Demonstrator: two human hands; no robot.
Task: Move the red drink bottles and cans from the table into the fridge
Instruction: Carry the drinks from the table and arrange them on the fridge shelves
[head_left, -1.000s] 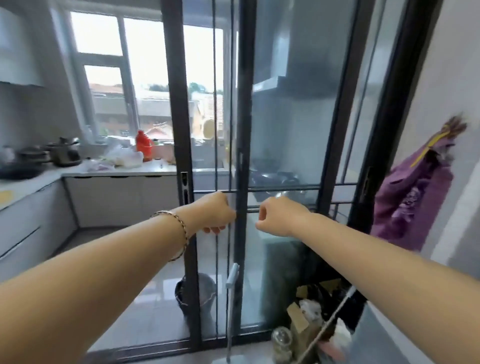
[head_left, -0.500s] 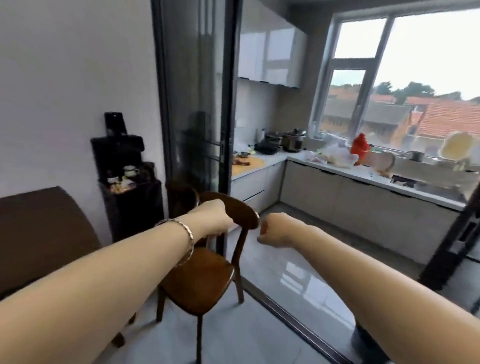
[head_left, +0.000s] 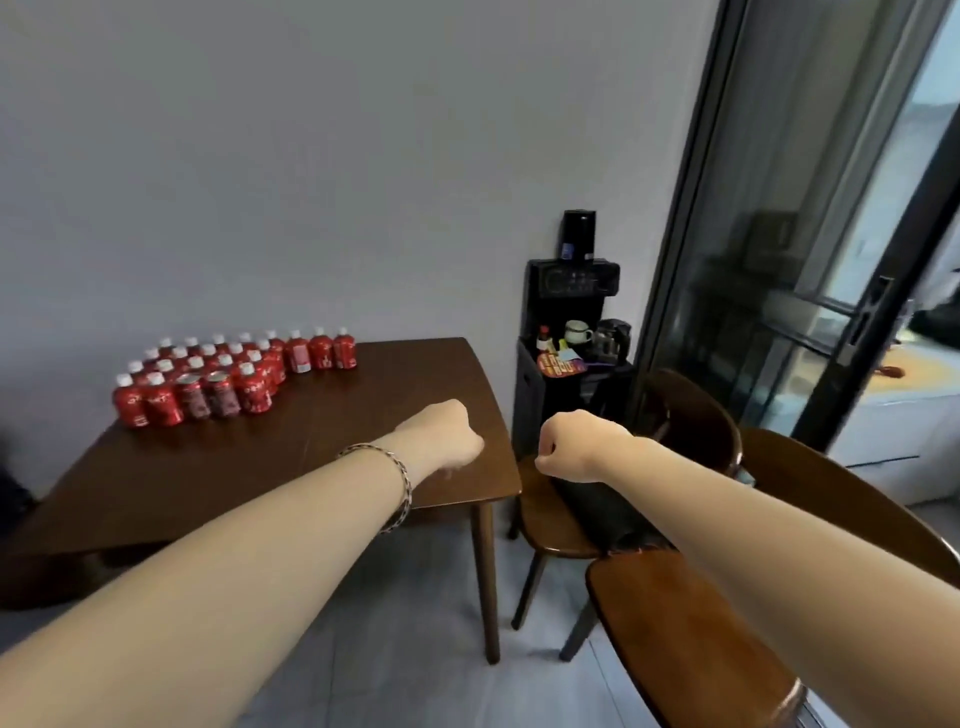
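Several red drink bottles (head_left: 253, 392) with white caps stand in rows at the far left of a dark wooden table (head_left: 332, 421), against the wall. Two red cans (head_left: 208, 395) stand in the front row among them. My left hand (head_left: 444, 436) is a closed fist held over the table's near right corner, a bracelet on its wrist. My right hand (head_left: 571, 447) is also a closed fist, in the air just past the table's right edge. Both hands hold nothing and are well short of the drinks. No fridge is in view.
Two wooden chairs (head_left: 691, 431) stand to the right of the table, one close under my right arm (head_left: 691, 634). A black water dispenser (head_left: 571, 364) with cups stands by the wall. A dark-framed glass sliding door (head_left: 779, 234) is at the right.
The view has swung left, from the glass kitchen door past the kitchen doorway to the table with the drinks. Both fists stay closed and held out in front.
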